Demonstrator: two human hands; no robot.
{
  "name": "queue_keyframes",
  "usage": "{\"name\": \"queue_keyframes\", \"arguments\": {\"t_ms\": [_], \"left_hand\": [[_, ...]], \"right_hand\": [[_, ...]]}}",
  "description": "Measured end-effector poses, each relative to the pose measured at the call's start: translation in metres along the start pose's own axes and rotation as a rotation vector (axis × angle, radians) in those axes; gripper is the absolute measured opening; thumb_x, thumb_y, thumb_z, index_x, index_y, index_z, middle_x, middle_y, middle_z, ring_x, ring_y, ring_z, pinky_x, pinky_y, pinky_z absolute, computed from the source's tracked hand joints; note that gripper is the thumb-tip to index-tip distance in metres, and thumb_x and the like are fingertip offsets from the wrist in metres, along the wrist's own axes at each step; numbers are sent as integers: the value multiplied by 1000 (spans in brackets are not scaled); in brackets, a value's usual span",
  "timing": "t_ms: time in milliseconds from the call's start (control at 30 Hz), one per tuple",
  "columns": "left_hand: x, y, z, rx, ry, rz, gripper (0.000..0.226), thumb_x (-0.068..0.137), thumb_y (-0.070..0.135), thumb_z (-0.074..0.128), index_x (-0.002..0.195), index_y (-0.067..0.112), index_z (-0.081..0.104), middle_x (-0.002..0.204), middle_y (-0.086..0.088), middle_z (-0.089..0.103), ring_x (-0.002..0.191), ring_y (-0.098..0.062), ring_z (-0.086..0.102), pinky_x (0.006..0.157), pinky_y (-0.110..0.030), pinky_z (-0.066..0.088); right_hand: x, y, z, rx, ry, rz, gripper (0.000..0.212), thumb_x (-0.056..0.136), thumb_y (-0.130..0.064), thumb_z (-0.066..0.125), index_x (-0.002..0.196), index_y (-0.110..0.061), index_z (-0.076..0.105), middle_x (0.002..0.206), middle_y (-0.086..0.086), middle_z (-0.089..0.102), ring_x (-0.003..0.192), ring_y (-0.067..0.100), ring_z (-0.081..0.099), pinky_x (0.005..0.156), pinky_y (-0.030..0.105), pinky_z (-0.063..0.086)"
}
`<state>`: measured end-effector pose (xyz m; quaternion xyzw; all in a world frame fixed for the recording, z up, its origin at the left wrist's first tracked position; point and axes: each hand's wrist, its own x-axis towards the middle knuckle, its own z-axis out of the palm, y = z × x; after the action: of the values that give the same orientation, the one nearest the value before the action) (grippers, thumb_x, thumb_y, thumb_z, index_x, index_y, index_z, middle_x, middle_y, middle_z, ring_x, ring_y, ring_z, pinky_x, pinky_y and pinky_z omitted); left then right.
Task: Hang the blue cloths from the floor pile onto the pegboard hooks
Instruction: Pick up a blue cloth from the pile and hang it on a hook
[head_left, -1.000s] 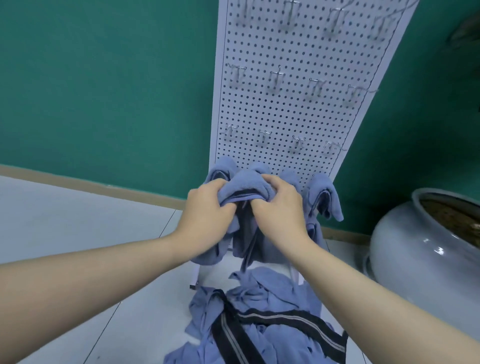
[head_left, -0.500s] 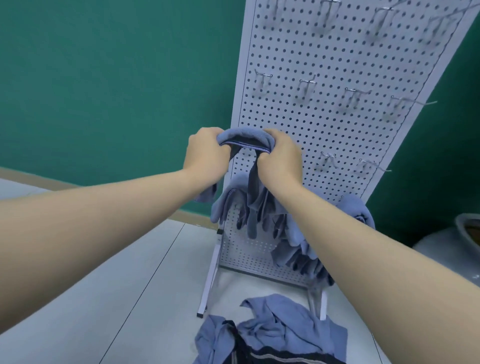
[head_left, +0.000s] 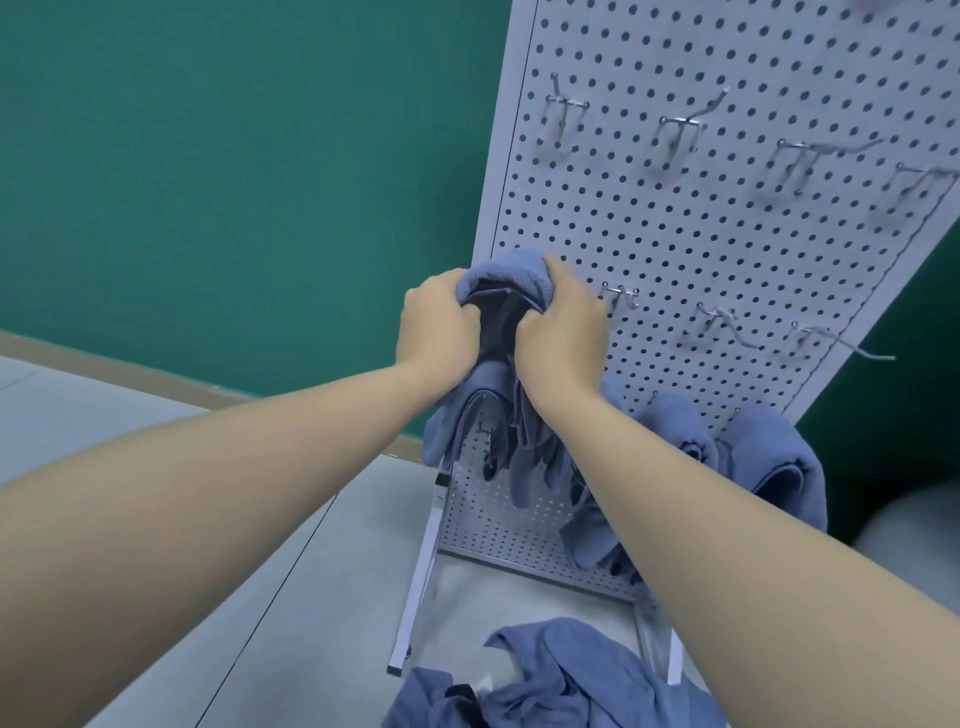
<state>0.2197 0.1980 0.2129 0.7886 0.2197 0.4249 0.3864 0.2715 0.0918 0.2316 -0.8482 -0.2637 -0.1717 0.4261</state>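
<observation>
Cloth is bunched between left hand and right hand, both pinching its top fold against the pegboard — hanging step under way. Next: seat the fold over a hook, hidden behind it, then let go.

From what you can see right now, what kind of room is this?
Probably a staged practice or demo space rather than a home. A freestanding white pegboard with metal hooks stands on a pale tiled floor against a plain teal wall, with blue cloths piled at its foot.
</observation>
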Motion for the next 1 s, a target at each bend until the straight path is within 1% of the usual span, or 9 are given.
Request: {"name": "queue_keyframes", "arguments": {"t_ms": [267, 333, 433, 567, 667, 800, 867, 933, 1000], "left_hand": [[-24, -24, 14, -6, -60, 67, 38, 81, -4, 43, 62, 26, 33, 57, 8, 40, 54, -15, 30, 50, -32, 25], [-26, -29, 16, 0, -80, 50, 34, 83, -2, 44, 64, 24, 34, 58, 5, 42, 55, -17, 31, 50, -32, 26], [-32, -37, 19, 4, -129, 30, 33, 88, 1, 46, 66, 24, 37, 61, 3, 47, 55, -17, 36, 51, -31, 30], [-41, -34, 17, -13, -215, -9, 31, 92, 3, 44, 70, 25, 41, 67, 3, 52, 57, -13, 43, 50, -16, 32], [-38, -32, 8, -13, -378, -109, 15, 94, 8, 41, 88, 13, 54, 90, -7, 66, 79, -25, 54, 68, -29, 45], [-48, -25, -9, -14, -587, -205, 20, 99, 19, 39, 107, 21, 57, 121, -6, 66, 109, -28, 57, 86, -33, 42], [-57, -24, -19, 74, -673, -227, 36, 102, 29, 41, 134, 21, 54, 137, -2, 61, 122, -24, 55, 95, -33, 41], [-66, -25, -32, 214, -736, -243, 43, 101, 40, 47, 138, 19, 49, 139, -4, 59, 121, -25, 56, 98, -36, 43], [-79, -25, -47, 329, -799, -248, 53, 98, 48, 51, 143, 20, 45, 145, -6, 56, 125, -27, 55, 104, -38, 44]], "right_hand": [[-25, 24, 11, -111, -94, -152, 80, 97, -8, 48, 166, -23, 11, 139, 7, 57, 109, 30, 59, 82, 42, 50], [-31, 30, 11, -162, -107, -167, 78, 96, -11, 50, 165, -20, 14, 131, 8, 59, 107, 30, 59, 79, 40, 47], [-38, 35, 16, -253, -119, -168, 62, 94, -16, 53, 154, -11, 35, 127, 10, 61, 108, 31, 60, 84, 40, 47], [-41, 33, 26, -261, -194, -152, 59, 94, -18, 53, 149, -4, 36, 135, 15, 58, 110, 34, 61, 90, 44, 50], [-39, 30, 25, -258, -267, -109, 61, 95, -17, 51, 151, 0, 31, 141, 20, 53, 118, 37, 58, 98, 46, 48], [-49, 26, 19, -385, -338, -84, 65, 100, -22, 47, 154, 5, 23, 156, 23, 38, 143, 35, 40, 117, 44, 33], [-61, 25, 12, -475, -374, -108, 69, 103, -26, 44, 158, 5, 14, 164, 24, 23, 153, 34, 23, 126, 43, 19], [-78, 26, -1, -564, -395, -161, 75, 106, -29, 40, 161, 2, 1, 171, 22, 4, 159, 32, 4, 130, 42, 5], [-97, 30, -14, -565, -373, -248, 76, 106, -30, 40, 162, 1, 0, 171, 20, -2, 160, 30, -2, 130, 42, 1]]}}
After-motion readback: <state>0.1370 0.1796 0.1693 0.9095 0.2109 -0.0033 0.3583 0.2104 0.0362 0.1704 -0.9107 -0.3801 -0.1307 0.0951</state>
